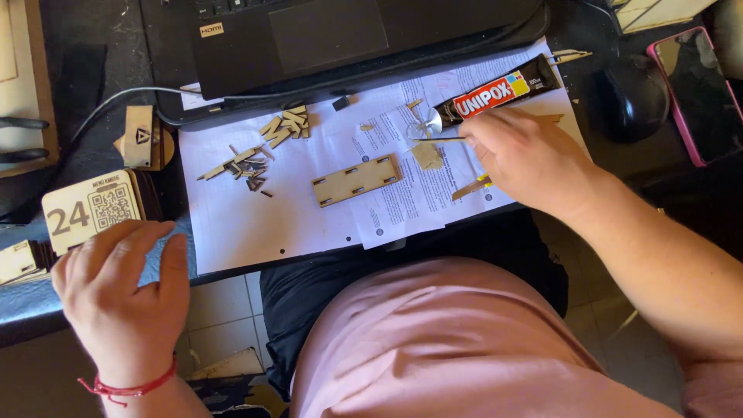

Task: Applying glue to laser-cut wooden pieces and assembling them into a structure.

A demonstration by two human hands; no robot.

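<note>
Glue tube (497, 94), black with a red label, lay on the white paper sheets (232, 224), just above my right hand (526, 159). That hand pinched a thin stick (437, 139), its tip near the tube's nozzle. Left of the tube lay a slotted wooden plate (357, 179). My left hand (124, 290) rested open, holding nothing, far left of the tube, touching a wooden tag (91, 209).

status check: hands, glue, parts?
Right hand holds thin stick at glue tube nozzle. Left hand rests at desk edge, empty. Slotted wooden strip lies untouched on paper.
</note>
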